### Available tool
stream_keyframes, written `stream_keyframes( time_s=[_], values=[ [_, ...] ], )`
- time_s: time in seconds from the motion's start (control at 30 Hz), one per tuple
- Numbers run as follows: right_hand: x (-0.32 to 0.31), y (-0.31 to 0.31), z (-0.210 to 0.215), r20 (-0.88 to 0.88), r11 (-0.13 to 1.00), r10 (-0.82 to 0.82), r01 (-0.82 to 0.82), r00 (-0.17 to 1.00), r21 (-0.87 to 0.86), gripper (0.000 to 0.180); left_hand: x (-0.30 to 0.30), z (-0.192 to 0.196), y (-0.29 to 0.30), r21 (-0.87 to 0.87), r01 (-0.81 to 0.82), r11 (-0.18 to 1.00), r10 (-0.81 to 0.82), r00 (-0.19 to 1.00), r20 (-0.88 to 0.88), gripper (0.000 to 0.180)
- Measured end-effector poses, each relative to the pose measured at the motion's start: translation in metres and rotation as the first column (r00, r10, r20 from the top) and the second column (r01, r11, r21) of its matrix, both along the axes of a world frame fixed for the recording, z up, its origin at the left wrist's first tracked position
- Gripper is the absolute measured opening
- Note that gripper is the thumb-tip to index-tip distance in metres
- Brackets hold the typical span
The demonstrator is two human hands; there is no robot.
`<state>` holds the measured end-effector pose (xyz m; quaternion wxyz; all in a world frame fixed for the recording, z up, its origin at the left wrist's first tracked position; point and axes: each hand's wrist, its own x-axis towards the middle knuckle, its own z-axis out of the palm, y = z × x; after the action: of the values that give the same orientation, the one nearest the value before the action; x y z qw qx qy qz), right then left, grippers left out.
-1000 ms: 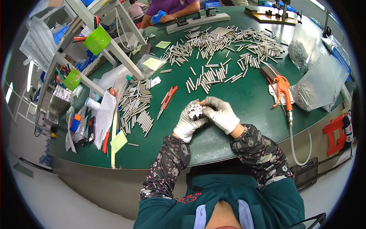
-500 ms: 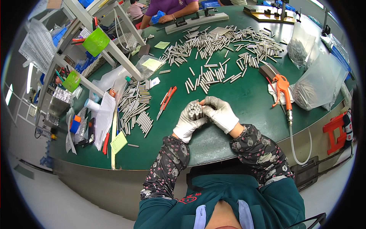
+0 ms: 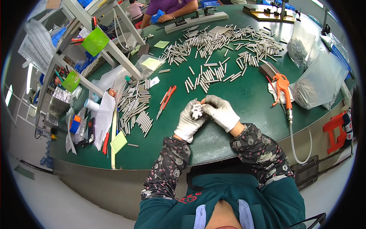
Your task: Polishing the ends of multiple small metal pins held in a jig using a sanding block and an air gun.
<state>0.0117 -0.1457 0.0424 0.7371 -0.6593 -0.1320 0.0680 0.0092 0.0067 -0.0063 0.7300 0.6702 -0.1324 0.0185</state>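
My left hand [image 3: 187, 124], in a white glove, is closed round a bundle of short metal pins [image 3: 196, 111]. The pins' round ends face up and shine white. From the other side my right hand [image 3: 221, 111], gloved too, has its fingers curled against the bundle's right edge; its fingertips are partly hidden. Beyond my hands lie many loose metal pins [image 3: 209, 77] in scattered heaps on the green table [image 3: 244, 100]. Another heap of pins [image 3: 135, 103] lies to the left. Between that heap and my hands rests a red utility knife [image 3: 166, 103].
An orange air blow gun [image 3: 282, 89] with a hose lies at right, near clear bags of pins [image 3: 318, 86]. A metal rack [image 3: 122, 57], papers [image 3: 105, 114] and a red-handled tool [image 3: 105, 144] stand or lie at left. Across the table sits a person in purple [image 3: 173, 8].
The bundle has tipped slightly in my hands, and its pin ends now catch the light as bright white. My hands have barely shifted; the loose pins lie as before.
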Motion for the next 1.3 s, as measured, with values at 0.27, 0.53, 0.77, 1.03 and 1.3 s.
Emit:
stream_keyframes(
  time_s=[0.27, 0.53, 0.77, 1.03, 1.3],
  values=[
    [0.005, -0.004, -0.002, 0.004, 0.997, 0.031, -0.030, 1.000, -0.070, 0.025, 0.003, 0.016, -0.001, 0.419, -0.459, 0.784, 0.017, 0.689, 0.724, 0.044],
    [0.005, -0.004, -0.004, 0.054, 0.994, 0.060, -0.055, 0.997, -0.096, 0.018, 0.003, 0.019, -0.004, 0.397, -0.506, 0.766, 0.020, 0.636, 0.772, 0.042],
    [0.005, -0.006, 0.001, 0.021, 0.992, 0.098, -0.096, 0.995, -0.079, 0.018, 0.002, 0.020, -0.004, 0.386, -0.489, 0.782, -0.007, 0.613, 0.790, 0.048],
    [0.009, -0.012, 0.004, 0.048, 0.985, 0.123, -0.116, 0.991, -0.128, 0.017, 0.003, 0.021, -0.001, 0.429, -0.461, 0.776, -0.063, 0.622, 0.781, 0.043],
    [0.004, -0.012, 0.012, 0.043, 0.985, 0.047, -0.039, 0.998, -0.169, 0.022, 0.000, 0.005, -0.003, 0.433, -0.371, 0.821, 0.003, 0.763, 0.646, 0.056]
  ],
)
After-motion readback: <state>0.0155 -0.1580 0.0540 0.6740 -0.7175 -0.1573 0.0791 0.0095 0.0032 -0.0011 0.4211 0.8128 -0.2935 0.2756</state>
